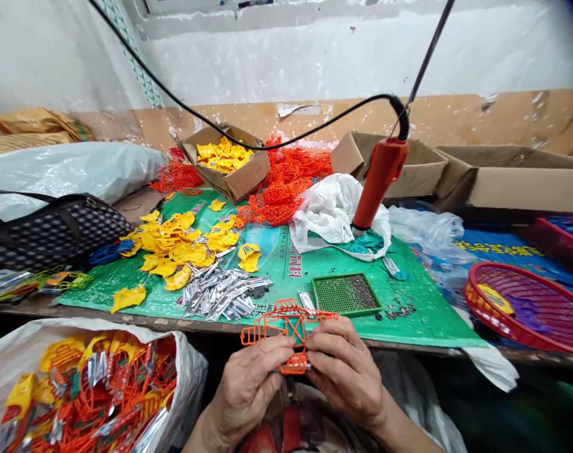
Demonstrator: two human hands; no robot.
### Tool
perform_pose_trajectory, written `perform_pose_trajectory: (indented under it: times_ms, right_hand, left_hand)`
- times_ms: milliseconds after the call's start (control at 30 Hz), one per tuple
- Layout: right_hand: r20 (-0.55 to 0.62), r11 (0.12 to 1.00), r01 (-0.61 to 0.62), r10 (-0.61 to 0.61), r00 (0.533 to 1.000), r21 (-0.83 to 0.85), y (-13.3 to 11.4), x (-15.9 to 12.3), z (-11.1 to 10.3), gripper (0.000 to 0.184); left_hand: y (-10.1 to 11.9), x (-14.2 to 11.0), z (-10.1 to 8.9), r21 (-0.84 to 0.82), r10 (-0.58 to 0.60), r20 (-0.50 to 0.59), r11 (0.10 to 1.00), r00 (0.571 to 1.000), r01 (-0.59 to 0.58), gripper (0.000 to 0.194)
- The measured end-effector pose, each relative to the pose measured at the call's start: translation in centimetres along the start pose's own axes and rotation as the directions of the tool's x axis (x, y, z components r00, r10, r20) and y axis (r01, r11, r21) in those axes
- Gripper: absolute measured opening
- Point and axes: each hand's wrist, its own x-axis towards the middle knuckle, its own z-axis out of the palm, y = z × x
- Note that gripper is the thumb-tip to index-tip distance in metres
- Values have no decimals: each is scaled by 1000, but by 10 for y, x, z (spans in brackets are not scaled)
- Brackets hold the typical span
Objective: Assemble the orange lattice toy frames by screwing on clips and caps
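Observation:
Both hands hold one orange plastic lattice frame over the near edge of the table. My left hand pinches its lower left part. My right hand grips its right side, with the fingertips close to a small green piece at the frame's middle. Just beyond the hands lies a heap of silver strips. Yellow plastic pieces are piled behind the strips. A green tray of small dark parts, probably screws, sits beyond my right hand.
A red electric screwdriver hangs from a cable over a white plastic bag. At lower left stands a white sack of orange-and-yellow assemblies. Cardboard boxes line the back. A red round basket is at right.

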Motion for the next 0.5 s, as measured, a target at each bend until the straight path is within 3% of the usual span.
perform_pose_trajectory:
  times_ms: [300,500]
  right_hand:
    - [104,988,-151,146,984,38,0,-11,6,20]
    - [-18,986,-160,161,987,37,3,-14,6,27]
  left_hand:
    - [0,2,1,59,18,53,998,998,-21,60]
    - [5,2,7,-120,-136,-110,985,985,123,56]
